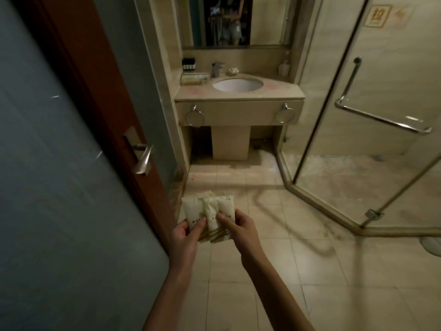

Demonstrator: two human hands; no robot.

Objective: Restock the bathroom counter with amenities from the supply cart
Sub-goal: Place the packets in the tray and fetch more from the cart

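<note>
A fan of cream packets (208,209) is held out in front of the body, low over the tiled floor (274,271). The bundle is gripped from its left side by the left hand (185,235), with the thumb laid across the front of the packets and the fingers curled beneath. From the right it is pinched by the right hand (241,226), whose fingertips are pressed onto the front of the packets. Several thin gold-edged items are seen fanned out under the bundle, just below the fingers.

To the left, an open door (59,187) with a frosted panel and a metal lever handle (143,160) is seen. To the right, a glass shower enclosure (334,115) with a chrome bar (381,119) is set on the floor.

Farther ahead, well apart from the packets, the bathroom counter (281,93) is found, with a white sink (238,84) set in it and a tap (217,68) behind the sink. A row of small dark bottles (188,64) and a tray (194,78) are placed at the counter's left rear corner, and a pale dispenser (284,68) at its right rear. Two towel rings (194,117) are fixed to the counter's front. Above, a mirror (262,20) is mounted.
</note>
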